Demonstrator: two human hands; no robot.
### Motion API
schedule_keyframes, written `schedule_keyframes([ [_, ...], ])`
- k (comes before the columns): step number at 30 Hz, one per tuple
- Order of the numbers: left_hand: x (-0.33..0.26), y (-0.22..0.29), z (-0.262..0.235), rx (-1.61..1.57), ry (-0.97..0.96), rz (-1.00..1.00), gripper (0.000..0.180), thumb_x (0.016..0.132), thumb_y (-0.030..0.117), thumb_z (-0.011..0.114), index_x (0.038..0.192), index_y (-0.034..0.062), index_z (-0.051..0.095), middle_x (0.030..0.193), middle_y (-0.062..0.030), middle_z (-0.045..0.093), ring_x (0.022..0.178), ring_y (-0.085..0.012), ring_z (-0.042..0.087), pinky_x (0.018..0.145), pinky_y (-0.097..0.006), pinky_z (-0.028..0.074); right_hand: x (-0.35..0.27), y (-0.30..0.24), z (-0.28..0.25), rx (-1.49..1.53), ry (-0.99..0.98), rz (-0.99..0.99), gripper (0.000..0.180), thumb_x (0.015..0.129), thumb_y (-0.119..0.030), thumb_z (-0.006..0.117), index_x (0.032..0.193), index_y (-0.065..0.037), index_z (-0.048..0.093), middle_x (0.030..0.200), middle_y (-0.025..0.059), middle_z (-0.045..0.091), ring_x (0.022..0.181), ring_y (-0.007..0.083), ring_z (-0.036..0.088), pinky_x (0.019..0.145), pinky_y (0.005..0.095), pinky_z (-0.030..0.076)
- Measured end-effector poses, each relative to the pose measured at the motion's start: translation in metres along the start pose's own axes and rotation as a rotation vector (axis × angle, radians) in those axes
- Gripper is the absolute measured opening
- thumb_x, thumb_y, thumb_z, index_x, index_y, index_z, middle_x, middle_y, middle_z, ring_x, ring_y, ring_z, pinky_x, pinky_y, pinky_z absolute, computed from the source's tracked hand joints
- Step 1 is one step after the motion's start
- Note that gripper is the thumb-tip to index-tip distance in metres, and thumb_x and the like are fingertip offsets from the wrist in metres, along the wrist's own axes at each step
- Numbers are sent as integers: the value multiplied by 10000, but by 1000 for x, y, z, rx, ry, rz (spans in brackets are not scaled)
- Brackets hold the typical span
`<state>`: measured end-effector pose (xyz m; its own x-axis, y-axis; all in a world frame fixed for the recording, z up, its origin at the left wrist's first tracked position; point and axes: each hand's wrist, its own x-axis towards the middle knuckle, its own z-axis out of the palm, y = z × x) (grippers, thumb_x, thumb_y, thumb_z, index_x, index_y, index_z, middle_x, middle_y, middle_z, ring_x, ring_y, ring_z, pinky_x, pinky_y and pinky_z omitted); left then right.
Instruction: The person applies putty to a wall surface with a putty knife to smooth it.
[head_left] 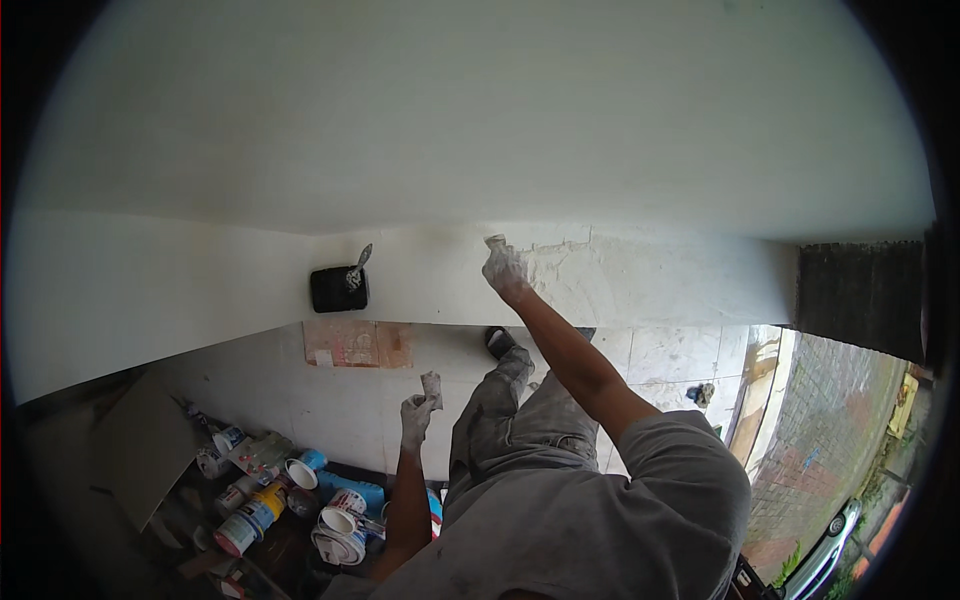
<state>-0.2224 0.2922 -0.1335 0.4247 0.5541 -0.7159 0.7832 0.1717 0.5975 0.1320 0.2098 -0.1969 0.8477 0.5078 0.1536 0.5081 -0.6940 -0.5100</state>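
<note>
My right hand (pixel 506 270) is whitened, with its fingers closed, and reaches to the white ledge (pixel 420 290) along the wall. A small pale flat piece (pixel 495 240) shows at its fingertips; its kind is unclear. Rough, ridged filler (pixel 570 268) covers the ledge just right of this hand. Lower down, away from the ledge, my left hand (pixel 414 420), also whitened, grips a flat scraper-like blade (pixel 432 388) smeared with pale filler. Left of my right hand, a black tray (pixel 328 290) sits on the ledge, and a filler-smeared tool (pixel 363 258) leans up out of it.
Several paint buckets (pixel 340 540) and tins crowd the floor at lower left, beside a leaning board (pixel 140 450). Brownish cardboard (pixel 355 345) lies below the ledge on the pale tiles. At right, a doorway edge (pixel 765 390) borders outdoor paving (pixel 830 420), with a car (pixel 825 545) beyond.
</note>
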Motion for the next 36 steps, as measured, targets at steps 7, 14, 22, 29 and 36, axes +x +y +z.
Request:
schedule_keyframes([
  [7,0,-10,2,-52,-14,-14,211,789,194,661,689,13,614,542,30,504,465,-45,404,419,-246,302,36,-22,6,61,-246,282,264,758,-114,506,997,-8,546,894,221,606,824,381,608,711,472,498],
  [14,-8,-16,1,-40,25,-22,246,825,207,613,635,58,565,496,45,448,385,-41,377,359,-233,282,-1,-32,9,23,-275,176,273,778,-90,474,1033,-26,546,933,248,618,887,407,609,770,481,488],
  [22,-10,-20,11,-125,47,-86,189,788,168,664,682,23,606,570,42,515,487,-39,402,435,-237,301,32,-42,14,-6,-158,222,206,778,-90,497,950,-27,590,846,216,640,824,384,630,721,467,512],
  [29,-14,-41,18,-165,50,-104,234,774,198,680,716,-25,639,596,-12,583,529,-62,474,466,-259,365,-2,-28,-20,-26,-253,-118,226,792,-180,520,977,-79,602,799,185,630,766,359,621,683,487,500],
  [36,-14,-66,36,-265,220,-84,285,789,271,653,610,62,577,453,60,410,364,-34,342,342,-237,236,66,-15,-43,-204,-459,-270,306,821,-361,588,1022,-133,625,850,142,637,787,324,623,680,452,504],
])
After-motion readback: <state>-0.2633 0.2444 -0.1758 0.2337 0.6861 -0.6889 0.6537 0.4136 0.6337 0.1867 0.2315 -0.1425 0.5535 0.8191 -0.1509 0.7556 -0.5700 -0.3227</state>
